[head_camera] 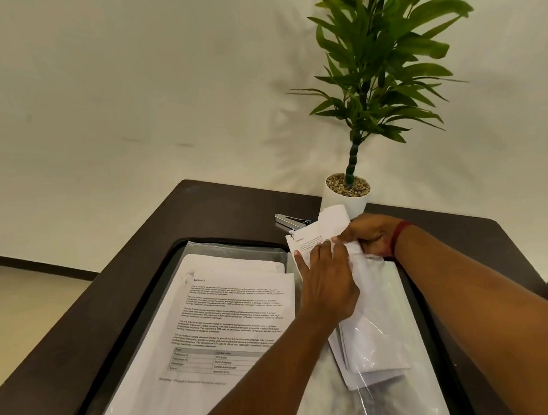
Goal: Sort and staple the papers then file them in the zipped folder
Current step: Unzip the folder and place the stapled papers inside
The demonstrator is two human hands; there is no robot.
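An open zipped folder (185,248) with a dark rim lies on the brown table. A printed stack headed "Section 2" (228,319) fills its left half. On the right half lies a second white paper bundle (376,332), its top end curled up. My left hand (327,281) lies with straight fingers on that bundle's upper part. My right hand (369,235) grips the bent top edge of the bundle from the right. A silver stapler (288,221) rests behind the folder.
A white pot with a tall green plant (345,193) stands at the table's back edge, just behind my hands. The dark table (135,264) shows on both sides of the folder. A pale wall and floor lie beyond.
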